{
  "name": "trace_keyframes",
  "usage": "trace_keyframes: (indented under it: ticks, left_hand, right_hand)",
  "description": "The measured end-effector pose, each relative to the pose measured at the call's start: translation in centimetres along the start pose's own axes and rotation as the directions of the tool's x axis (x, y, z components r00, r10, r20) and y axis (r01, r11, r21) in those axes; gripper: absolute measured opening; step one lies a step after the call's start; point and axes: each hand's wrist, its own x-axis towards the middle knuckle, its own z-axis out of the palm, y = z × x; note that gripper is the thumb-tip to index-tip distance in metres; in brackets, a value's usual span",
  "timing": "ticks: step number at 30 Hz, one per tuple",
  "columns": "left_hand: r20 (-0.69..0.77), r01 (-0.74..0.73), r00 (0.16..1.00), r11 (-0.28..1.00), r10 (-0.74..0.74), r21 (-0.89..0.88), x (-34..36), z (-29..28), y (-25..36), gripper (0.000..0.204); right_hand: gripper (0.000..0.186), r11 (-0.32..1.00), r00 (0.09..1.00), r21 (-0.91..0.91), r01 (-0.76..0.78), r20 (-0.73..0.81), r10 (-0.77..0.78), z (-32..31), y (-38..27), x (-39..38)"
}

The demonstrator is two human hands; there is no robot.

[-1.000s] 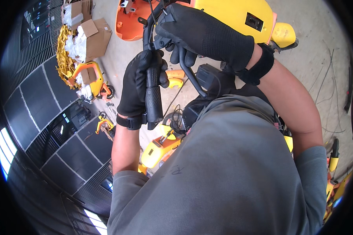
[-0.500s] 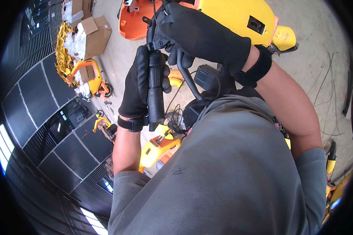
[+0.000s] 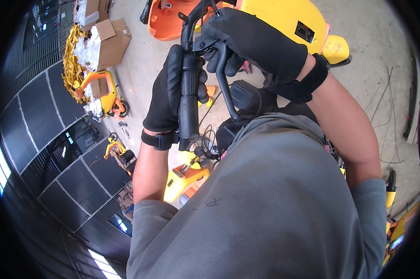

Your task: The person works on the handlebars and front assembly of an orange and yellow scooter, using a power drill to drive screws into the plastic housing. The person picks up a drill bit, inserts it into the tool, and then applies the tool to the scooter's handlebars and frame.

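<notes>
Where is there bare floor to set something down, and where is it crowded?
Bare floor shows between the cardboard box and the left hand, and between the yellow end piece and the loose wires. Just below the grip in the picture it is crowded: dark cables and a yellow-orange part.

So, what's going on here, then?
A person in black gloves is working on a handlebar. The left hand is wrapped around the black handle; the right hand is at the upper end of the curved black lever, its fingers partly hidden. The lever's lower end stands apart from the handle. Beyond the right hand is a large yellow shell.
</notes>
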Motion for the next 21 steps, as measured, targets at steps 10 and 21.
trace_keyframes:
  ticks: [10, 21]
  left_hand:
    - [0.095, -0.058, 0.994, 0.998, 0.06, -0.027, 0.5, -0.3, -0.8, 0.046]
    - [0.151, -0.247, 0.946, 0.939, 0.287, -0.241, 1.8, -1.1, -2.4, 0.047]
  right_hand:
    - [0.022, 0.962, 0.961, 0.046, -0.27, 0.078, 0.266, -0.6, 0.0, 0.6]
    - [0.028, 0.874, 0.89, 0.168, -0.456, 0.064, 0.452, -0.5, -0.7, 3.1]
